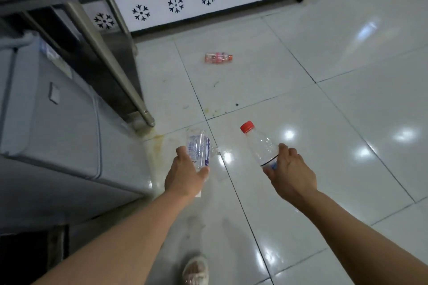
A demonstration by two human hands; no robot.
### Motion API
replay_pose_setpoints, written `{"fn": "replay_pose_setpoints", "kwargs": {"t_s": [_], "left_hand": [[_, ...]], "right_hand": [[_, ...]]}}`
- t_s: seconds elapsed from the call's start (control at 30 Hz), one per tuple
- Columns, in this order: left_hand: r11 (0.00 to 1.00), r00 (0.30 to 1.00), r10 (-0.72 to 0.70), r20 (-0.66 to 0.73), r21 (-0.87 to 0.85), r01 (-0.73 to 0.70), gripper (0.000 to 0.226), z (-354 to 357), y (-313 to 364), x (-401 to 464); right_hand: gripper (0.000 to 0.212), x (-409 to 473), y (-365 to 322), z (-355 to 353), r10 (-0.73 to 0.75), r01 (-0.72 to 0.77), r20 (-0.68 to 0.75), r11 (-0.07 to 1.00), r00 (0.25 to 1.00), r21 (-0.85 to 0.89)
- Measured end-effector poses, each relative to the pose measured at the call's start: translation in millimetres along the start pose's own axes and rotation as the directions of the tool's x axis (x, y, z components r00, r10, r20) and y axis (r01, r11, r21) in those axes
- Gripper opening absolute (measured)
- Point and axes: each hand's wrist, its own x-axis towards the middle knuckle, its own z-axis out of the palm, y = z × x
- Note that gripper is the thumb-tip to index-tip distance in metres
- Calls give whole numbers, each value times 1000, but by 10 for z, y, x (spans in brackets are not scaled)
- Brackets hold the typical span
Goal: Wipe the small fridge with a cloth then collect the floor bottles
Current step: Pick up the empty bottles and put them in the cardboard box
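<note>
My left hand [185,176] grips a crumpled clear bottle with a blue-printed label [198,148], held above the tiled floor. My right hand [290,172] holds a clear plastic bottle with a red cap [260,143], cap pointing away from me. Farther ahead a small pink-labelled bottle with a red cap [218,58] lies on its side on the floor, apart from both hands. The small grey fridge [53,122] stands at my left, its door towards me. No cloth is in view.
A metal table leg [111,58] slants down to the floor beside the fridge. A white chest freezer with snowflake marks [208,0] runs along the back. The glossy white tiles show yellowish stains near the leg. My shoe [195,271] is at the bottom.
</note>
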Motion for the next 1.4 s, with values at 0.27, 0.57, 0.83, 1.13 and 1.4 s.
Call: {"fn": "replay_pose_setpoints", "kwargs": {"t_s": [0.27, 0.57, 0.83, 1.13, 1.4], "left_hand": [[986, 987, -157, -39, -66, 154, 62, -91, 215, 1114], [932, 938, -347, -12, -115, 344, 64, 48, 142, 2306], [783, 804, -594, 10, -222, 581, 63, 432, 38, 2674], [424, 500, -866, 13, -512, 747, 68, 1361, -83, 2999], [310, 402, -915, 28, -588, 747, 67, 2616, -721, 3307]], "right_hand": [[44, 1365, -324, -196, -50, 53, 60, 997, 997, -50], [47, 2882, -824, 265, -126, 158, 276, 982, 953, -98], [46, 3818, -1136, 776, -216, 290, 472, 953, 854, -88], [47, 4429, -1194, 1794, -305, 439, 624, 896, 719, -68], [38, 4668, -1008, 3083, -416, 565, 616, 823, 669, -57]]}}
